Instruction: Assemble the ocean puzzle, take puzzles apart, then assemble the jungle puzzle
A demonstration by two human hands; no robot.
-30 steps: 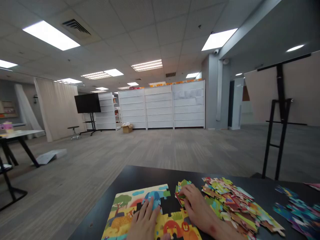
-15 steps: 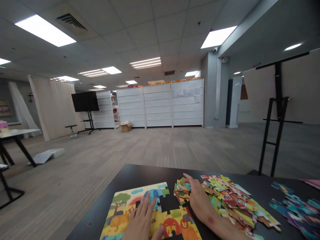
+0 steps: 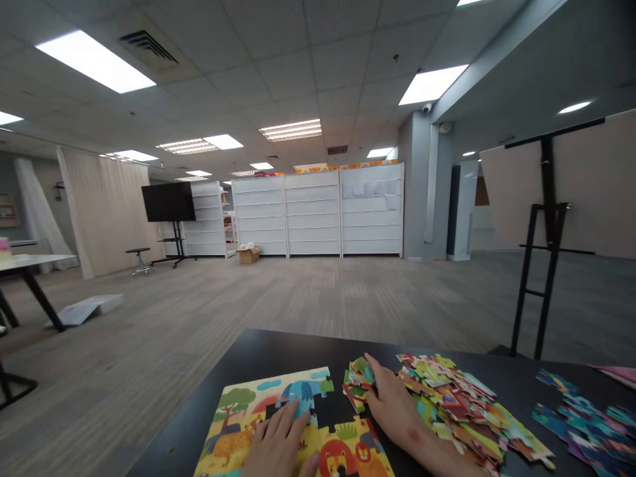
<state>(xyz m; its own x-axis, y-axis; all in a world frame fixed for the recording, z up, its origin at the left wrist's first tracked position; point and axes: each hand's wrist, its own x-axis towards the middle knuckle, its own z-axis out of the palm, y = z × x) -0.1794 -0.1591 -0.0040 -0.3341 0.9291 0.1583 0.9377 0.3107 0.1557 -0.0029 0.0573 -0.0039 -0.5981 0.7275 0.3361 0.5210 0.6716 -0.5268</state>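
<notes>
A partly assembled animal jigsaw puzzle (image 3: 231, 438) lies on the black table, with a blue elephant, lions and a tree on it. Dark gaps show at its upper right and near the elephant. My left hand (image 3: 279, 442) rests flat on the puzzle, its fingers spread below the elephant. To the right, my right hand (image 3: 392, 405) reaches onto a small pile of puzzle pieces (image 3: 356, 383). Its index finger and thumb are apart and touch the pile's right side, near a green piece. The other fingers are mostly hidden beneath the hand.
A large heap of mixed puzzle pieces (image 3: 460, 401) spreads beside my right forearm. Farther right lies a blue-purple group of pieces (image 3: 586, 424). Past the black table's far edge (image 3: 298, 339) are carpet, white shelving (image 3: 313, 215) and a black easel stand (image 3: 534, 285).
My right index finger has drawn slightly back toward me over the small pile, and a green piece there now shows more fully. My left hand stays on the puzzle. The view has shifted slightly.
</notes>
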